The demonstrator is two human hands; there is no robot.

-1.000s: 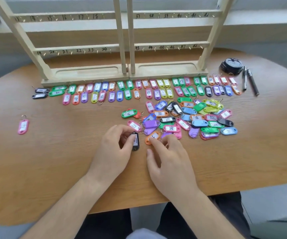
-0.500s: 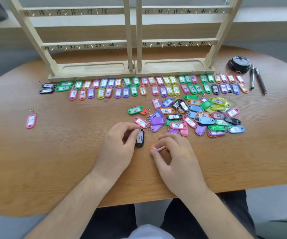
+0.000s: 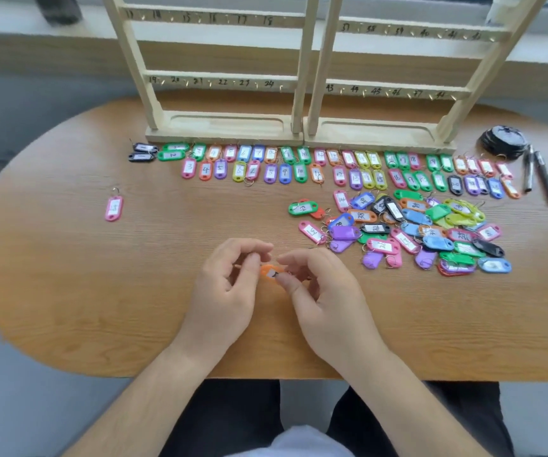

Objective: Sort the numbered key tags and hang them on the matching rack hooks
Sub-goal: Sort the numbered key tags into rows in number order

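Closely, left hand (image 3: 228,293) and right hand (image 3: 327,291) pinching orange key tag (image 3: 270,273), long axis left-to-right, white label facing up

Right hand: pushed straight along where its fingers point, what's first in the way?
The right hand pinches the orange tag; beyond that, up and left, the fingertips of the left hand look first in line, almost touching. Depth between them is unclear.
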